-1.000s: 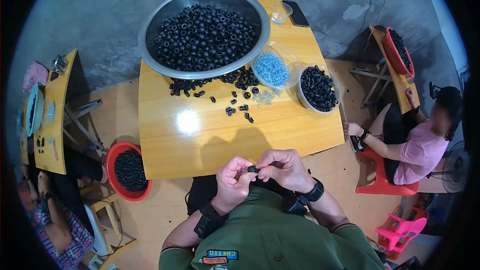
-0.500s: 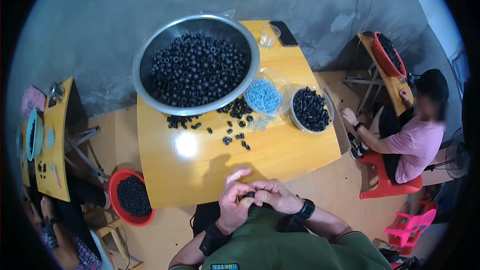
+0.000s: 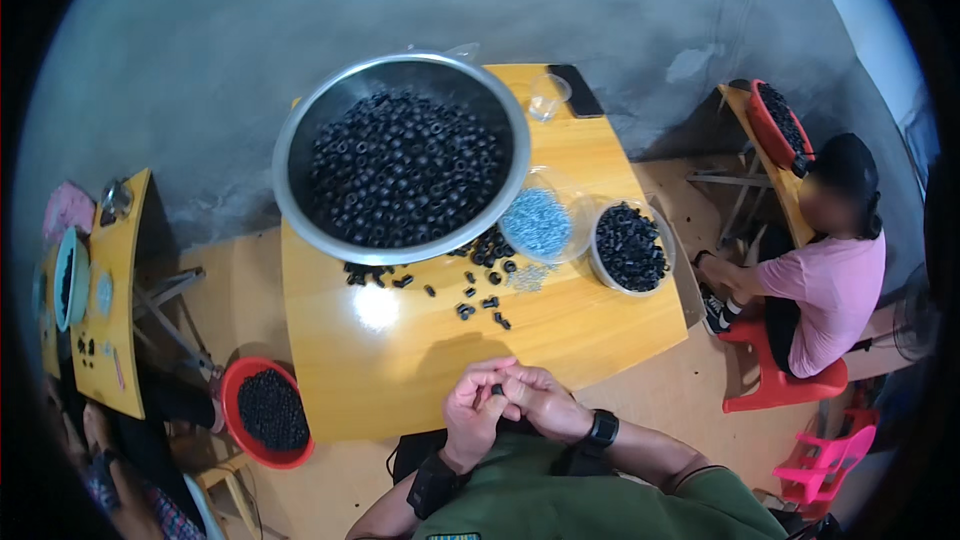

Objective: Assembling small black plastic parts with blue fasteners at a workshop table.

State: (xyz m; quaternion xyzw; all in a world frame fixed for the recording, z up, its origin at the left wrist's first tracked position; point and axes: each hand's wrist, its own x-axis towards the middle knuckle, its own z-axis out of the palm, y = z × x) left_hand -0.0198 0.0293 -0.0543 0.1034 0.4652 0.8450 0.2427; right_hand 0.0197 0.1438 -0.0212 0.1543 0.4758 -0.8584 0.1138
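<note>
- Left hand [image 3: 478, 418] and right hand [image 3: 538, 402] meet at the near edge of the wooden table [image 3: 400, 380], fingertips pressed together.
- A small black piece [image 3: 497, 390] sits pinched between the fingers of both hands; both grips are closed tight around it, and most of it is hidden by the fingers. Whether a screw is also held cannot be told.
- Far on the table stands a large steel bowl [image 3: 290, 200] heaped with black ring-shaped parts.
- Just right of it is a clear tub of small silvery screws [image 3: 538, 222], and right again a clear tub of black parts [image 3: 630, 245].
- Loose black parts [image 3: 480, 295] lie scattered between the bowl and the hands, well apart from the fingers.
- A red basin of black parts [image 3: 268, 410] sits low to the left, off the table.
- Another person in a pink shirt [image 3: 835, 290] sits at the right on a red stool.
- Judgement: the fitting work goes best kept close to the body as here, thumbs steadying the piece, turning it with fingertips only, and held over the table so a dropped bit lands on wood.
</note>
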